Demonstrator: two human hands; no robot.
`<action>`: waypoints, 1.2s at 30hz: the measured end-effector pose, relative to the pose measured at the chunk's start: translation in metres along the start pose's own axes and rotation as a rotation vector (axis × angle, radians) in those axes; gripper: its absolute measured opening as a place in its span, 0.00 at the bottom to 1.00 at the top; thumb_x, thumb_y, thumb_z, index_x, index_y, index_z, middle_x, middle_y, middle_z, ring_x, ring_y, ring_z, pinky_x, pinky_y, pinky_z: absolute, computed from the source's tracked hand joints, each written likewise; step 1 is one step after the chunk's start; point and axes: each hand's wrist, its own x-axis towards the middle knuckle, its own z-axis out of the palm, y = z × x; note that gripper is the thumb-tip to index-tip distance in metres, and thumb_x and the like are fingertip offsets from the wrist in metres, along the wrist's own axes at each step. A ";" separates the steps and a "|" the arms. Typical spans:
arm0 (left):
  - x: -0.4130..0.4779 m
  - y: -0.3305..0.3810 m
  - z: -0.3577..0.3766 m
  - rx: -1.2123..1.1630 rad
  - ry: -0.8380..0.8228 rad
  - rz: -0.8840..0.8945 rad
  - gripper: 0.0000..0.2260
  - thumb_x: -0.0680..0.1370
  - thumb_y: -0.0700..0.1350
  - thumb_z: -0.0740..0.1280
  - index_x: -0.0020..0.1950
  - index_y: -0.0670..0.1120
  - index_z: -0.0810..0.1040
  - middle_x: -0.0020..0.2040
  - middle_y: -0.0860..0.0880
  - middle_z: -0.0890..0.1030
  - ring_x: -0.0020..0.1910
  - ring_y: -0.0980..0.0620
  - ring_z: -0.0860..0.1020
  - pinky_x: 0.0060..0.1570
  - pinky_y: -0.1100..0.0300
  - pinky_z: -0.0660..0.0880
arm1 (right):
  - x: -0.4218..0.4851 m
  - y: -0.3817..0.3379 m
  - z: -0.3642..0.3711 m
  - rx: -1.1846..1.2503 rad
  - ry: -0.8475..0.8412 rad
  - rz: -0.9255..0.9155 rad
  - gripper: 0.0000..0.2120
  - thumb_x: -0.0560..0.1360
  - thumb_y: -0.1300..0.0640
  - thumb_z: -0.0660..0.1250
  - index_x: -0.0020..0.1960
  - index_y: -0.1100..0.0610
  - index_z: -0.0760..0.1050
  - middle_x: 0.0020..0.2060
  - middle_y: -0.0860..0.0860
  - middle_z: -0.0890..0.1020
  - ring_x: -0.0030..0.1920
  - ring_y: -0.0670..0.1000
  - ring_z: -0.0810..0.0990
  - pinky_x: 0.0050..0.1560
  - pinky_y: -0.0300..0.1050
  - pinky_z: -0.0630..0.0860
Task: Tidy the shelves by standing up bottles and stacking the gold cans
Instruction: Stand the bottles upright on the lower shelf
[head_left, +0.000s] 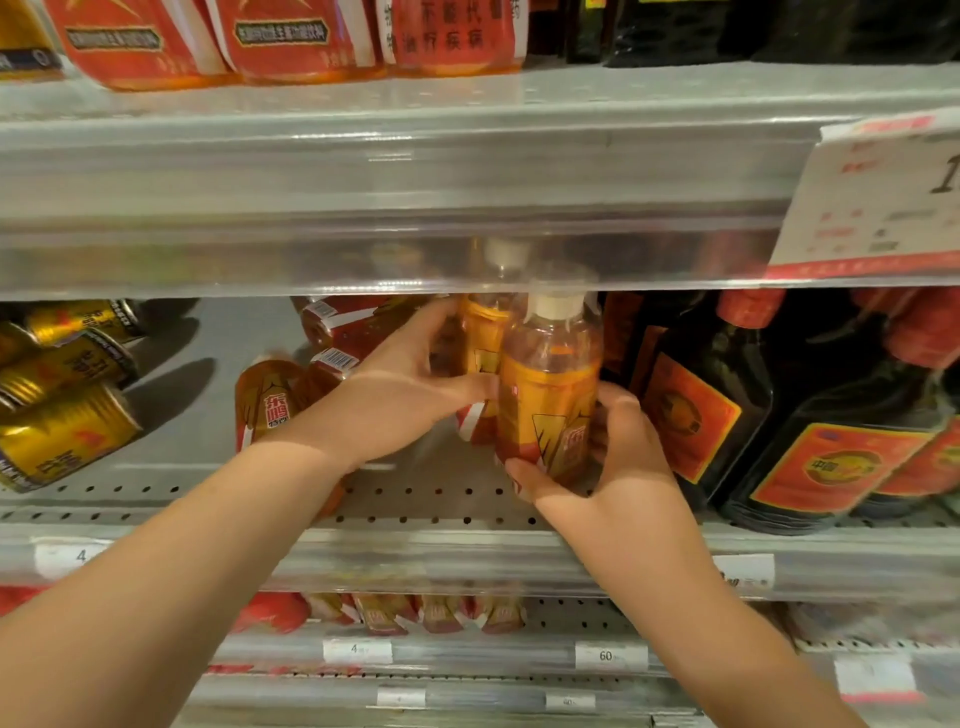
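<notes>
The right hand grips the front bottle, an amber drink bottle with a white cap and an orange label, standing upright on the perforated shelf. Its thumb presses the low front of the label, and its fingers curl round the bottle's right side, held close together. The left hand reaches further in, and its fingers curve round the left side of the rear bottle. That one is a like bottle, upright, just behind and left of the front one. The fingertips are hidden behind it, and the thumb stretches right until it touches the front bottle's label. Left of the left hand's fingers, near the wrist, a fallen bottle of the same drink lies on its side. More such bottles lie behind it. Well to the left of those fingers, the gold cans lie on their sides in a loose heap at the shelf's end. Just right of the right hand's fingers stand dark bottles with red-and-orange labels. Above them a price card hangs from the upper shelf's edge.
</notes>
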 end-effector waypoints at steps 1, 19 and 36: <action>0.004 0.001 0.003 -0.020 -0.019 0.018 0.27 0.75 0.47 0.77 0.71 0.56 0.72 0.64 0.59 0.81 0.64 0.61 0.78 0.69 0.52 0.73 | -0.001 -0.002 0.000 -0.009 -0.003 0.007 0.39 0.66 0.38 0.77 0.70 0.39 0.62 0.61 0.43 0.75 0.60 0.46 0.77 0.57 0.49 0.79; 0.051 0.006 0.004 0.051 -0.265 -0.009 0.18 0.77 0.42 0.74 0.66 0.52 0.79 0.59 0.55 0.83 0.60 0.60 0.79 0.67 0.59 0.72 | 0.000 -0.017 0.020 -0.275 0.133 0.069 0.42 0.70 0.36 0.72 0.76 0.53 0.59 0.62 0.54 0.75 0.60 0.56 0.77 0.56 0.54 0.78; -0.076 -0.056 -0.093 0.733 0.341 -0.479 0.30 0.74 0.73 0.61 0.62 0.50 0.66 0.57 0.44 0.76 0.47 0.44 0.79 0.45 0.54 0.71 | -0.058 -0.075 0.074 -0.282 -0.140 -0.156 0.19 0.80 0.42 0.58 0.70 0.36 0.61 0.54 0.37 0.66 0.57 0.41 0.70 0.49 0.36 0.69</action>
